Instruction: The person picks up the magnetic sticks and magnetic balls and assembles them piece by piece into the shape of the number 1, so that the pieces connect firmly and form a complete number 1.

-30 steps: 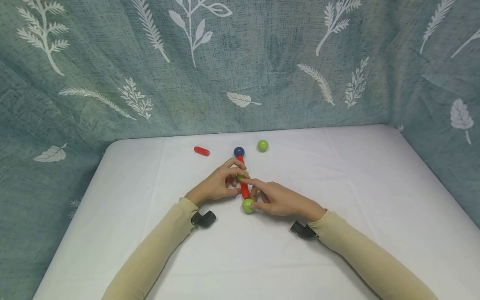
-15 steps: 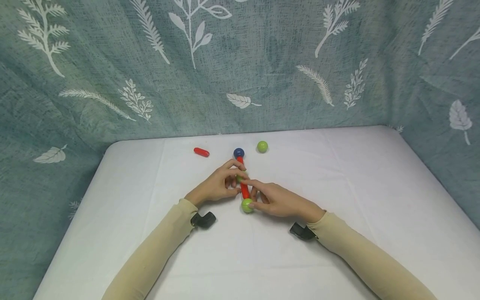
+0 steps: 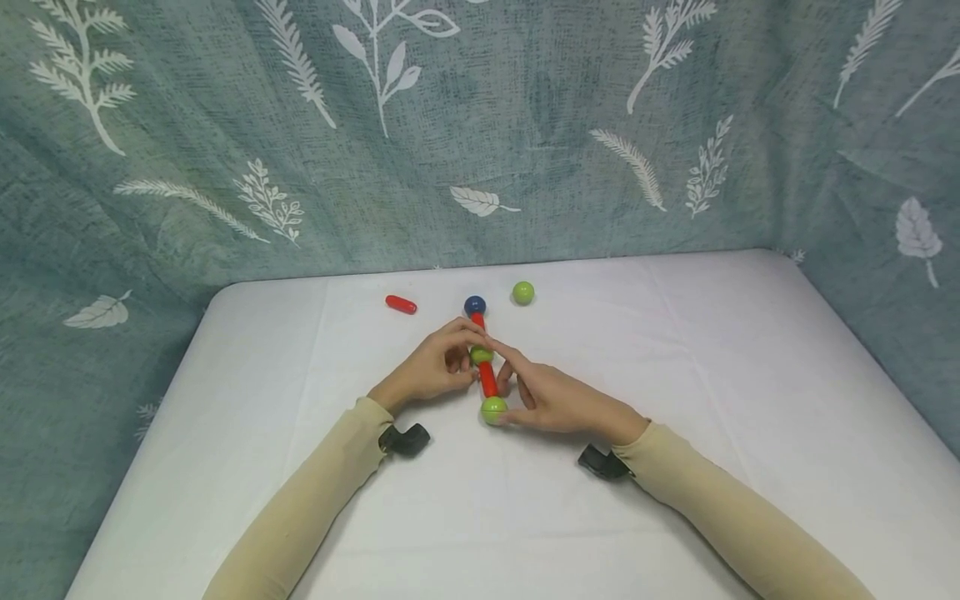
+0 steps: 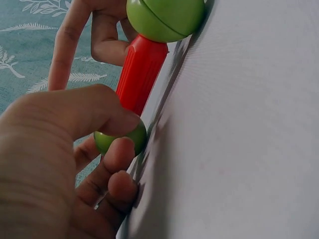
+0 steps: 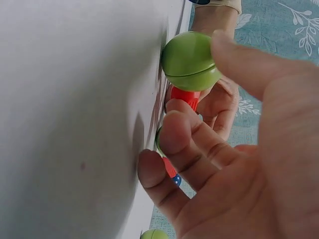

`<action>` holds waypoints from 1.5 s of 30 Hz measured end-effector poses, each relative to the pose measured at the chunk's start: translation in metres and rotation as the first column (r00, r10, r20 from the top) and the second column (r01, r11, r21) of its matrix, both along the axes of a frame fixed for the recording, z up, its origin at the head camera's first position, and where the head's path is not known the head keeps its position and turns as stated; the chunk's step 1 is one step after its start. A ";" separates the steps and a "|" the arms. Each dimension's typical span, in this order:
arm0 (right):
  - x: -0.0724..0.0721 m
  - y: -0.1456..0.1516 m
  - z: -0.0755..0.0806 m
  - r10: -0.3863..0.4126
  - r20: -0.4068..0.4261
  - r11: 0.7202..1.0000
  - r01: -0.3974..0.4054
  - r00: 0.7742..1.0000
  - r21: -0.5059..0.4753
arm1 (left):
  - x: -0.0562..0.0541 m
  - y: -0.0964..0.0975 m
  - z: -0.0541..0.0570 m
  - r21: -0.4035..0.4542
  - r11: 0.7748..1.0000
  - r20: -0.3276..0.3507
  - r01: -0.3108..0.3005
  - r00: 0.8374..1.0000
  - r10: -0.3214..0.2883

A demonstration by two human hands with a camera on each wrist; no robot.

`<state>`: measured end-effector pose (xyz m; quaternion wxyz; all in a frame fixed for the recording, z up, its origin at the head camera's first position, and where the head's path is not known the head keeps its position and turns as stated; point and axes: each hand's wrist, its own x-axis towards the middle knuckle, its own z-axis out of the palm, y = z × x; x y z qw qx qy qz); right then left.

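Rod-and-ball chain [image 3: 488, 382] lies on the white table [image 3: 420, 517] between both hands, its long axis running away from the person and leaning slightly left, blue ball [image 3: 475, 306] at the far end, near green ball [image 3: 492, 408] toward the person. Left hand [image 3: 431, 363] pinches the middle green ball [image 3: 482, 357]; right hand [image 3: 562, 400], fingers relaxed, touches the near green ball with its thumb. Beyond lie a loose red rod [image 3: 401, 304] and a loose green ball [image 3: 523, 292].

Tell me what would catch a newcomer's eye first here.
Probably the line of balls and red rods at mid-table, from the blue ball at its far end to the near green ball. The left hand pinches the middle green ball; the right hand touches the near one. A loose red rod lies left of the blue ball.
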<state>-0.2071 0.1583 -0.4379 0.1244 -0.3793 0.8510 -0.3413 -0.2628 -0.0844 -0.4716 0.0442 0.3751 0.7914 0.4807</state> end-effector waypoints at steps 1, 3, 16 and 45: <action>0.000 0.000 0.000 -0.002 0.002 1.000 0.002 1.000 0.001 | 0.000 0.000 0.000 0.001 1.000 0.002 -0.001 1.000 0.001; 0.001 0.000 0.000 -0.005 0.006 1.000 0.005 1.000 0.007 | 0.001 0.000 0.000 0.007 1.000 0.005 -0.004 1.000 0.004; 0.005 -0.004 0.004 -0.012 -0.058 0.997 0.016 0.998 0.069 | 0.001 -0.006 0.007 -0.072 0.991 0.014 -0.114 0.993 0.115; 0.005 -0.007 -0.001 -0.003 -0.097 0.999 0.007 0.995 0.048 | -0.003 -0.008 0.001 -0.117 0.988 -0.034 -0.104 0.994 0.101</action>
